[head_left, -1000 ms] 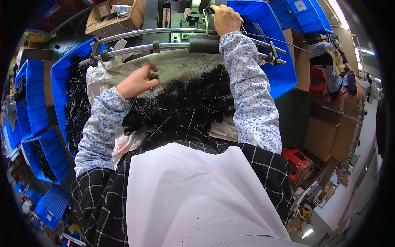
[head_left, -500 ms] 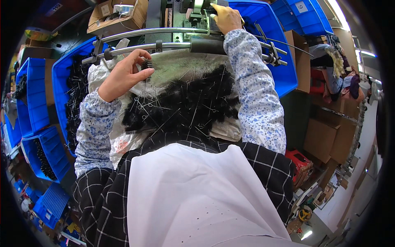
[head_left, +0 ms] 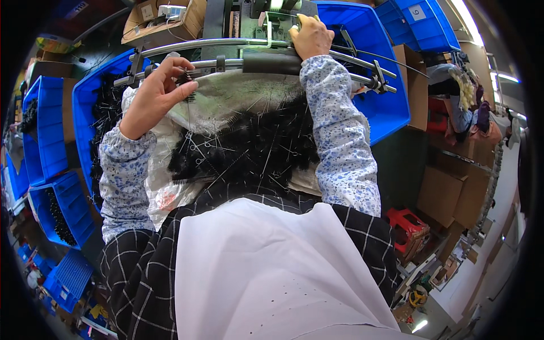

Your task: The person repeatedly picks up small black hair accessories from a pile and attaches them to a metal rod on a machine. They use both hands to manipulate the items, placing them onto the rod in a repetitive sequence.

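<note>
My left hand [head_left: 156, 93] is raised beside the metal rails [head_left: 226, 54] and pinches a small black hair clip piece [head_left: 188, 79] between thumb and fingers. My right hand [head_left: 310, 35] reaches far forward over the rails and rests closed on a pale part of the machine [head_left: 272, 14]. A heap of black hair pieces with thin metal pins [head_left: 255, 147] lies on a grey cloth [head_left: 238, 93] between my forearms.
Blue plastic bins stand at the right [head_left: 368, 68] and left [head_left: 42, 124], some holding black hair. A cardboard box [head_left: 164, 20] sits at the back left. Another person [head_left: 459, 96] works at the far right. A red stool [head_left: 405, 229] stands on the floor.
My left hand has lifted off the heap of hair and moved up toward the rails with a small black piece in its fingers. The right hand has stayed on the machine.
</note>
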`<state>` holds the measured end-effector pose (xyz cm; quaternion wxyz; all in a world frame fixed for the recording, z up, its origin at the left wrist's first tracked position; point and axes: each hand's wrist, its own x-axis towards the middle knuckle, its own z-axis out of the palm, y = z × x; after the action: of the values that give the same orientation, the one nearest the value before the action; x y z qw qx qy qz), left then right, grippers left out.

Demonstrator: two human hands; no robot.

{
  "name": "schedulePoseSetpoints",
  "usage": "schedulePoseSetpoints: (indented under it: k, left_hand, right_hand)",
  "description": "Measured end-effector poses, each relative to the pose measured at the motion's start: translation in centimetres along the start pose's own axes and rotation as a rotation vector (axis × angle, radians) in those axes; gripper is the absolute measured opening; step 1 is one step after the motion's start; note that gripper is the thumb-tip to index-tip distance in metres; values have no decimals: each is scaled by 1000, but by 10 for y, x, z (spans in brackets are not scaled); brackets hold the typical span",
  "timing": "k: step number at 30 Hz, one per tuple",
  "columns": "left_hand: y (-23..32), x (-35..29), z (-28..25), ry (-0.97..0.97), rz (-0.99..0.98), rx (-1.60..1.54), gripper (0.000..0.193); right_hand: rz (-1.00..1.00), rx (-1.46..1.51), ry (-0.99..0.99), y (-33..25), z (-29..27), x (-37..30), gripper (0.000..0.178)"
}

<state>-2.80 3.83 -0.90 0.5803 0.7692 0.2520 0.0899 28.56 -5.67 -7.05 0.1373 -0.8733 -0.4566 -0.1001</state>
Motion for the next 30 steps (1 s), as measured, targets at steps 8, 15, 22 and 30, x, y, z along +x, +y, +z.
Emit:
schedulePoseSetpoints:
  k: [8, 15, 22, 30]
  left_hand:
    - [15, 8, -2, 8, 2, -75, 32]
    - [4, 1, -5, 27, 120, -197, 26]
    - [7, 14, 10, -38, 189, -271, 26]
    - [4, 24, 38, -155, 213, -293, 24]
  right_hand:
    - [-30, -36, -6, -27, -3, 1, 37]
    - [-76, -39, 112, 28, 2, 0, 36]
    - [-34, -99, 70, 63, -8, 21, 27]
    - [27, -242, 129, 126, -61, 30, 23]
